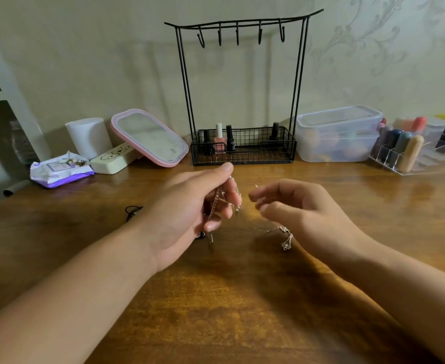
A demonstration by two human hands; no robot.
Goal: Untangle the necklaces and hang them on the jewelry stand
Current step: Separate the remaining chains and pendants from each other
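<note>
My left hand [190, 214] holds a bunch of thin silver necklace chains [217, 203] above the wooden table, its fingers curled round them and the chain ends dangling below the palm. My right hand [300, 214] is a little to the right, fingers curled, with a fine chain running under it to a silver pendant [286, 241] that hangs below the palm. The black wire jewelry stand [242, 24] stands behind both hands against the wall. Its hooks are bare.
Nail polish bottles [219, 139] stand in the stand's basket base. A pink-rimmed mirror [150, 137], a white cylinder, a cream case and a wipes pack [61, 169] lie at left. A black cord [133, 211] lies near my left wrist. Plastic boxes [337, 135] and an acrylic organizer [410, 151] are at right.
</note>
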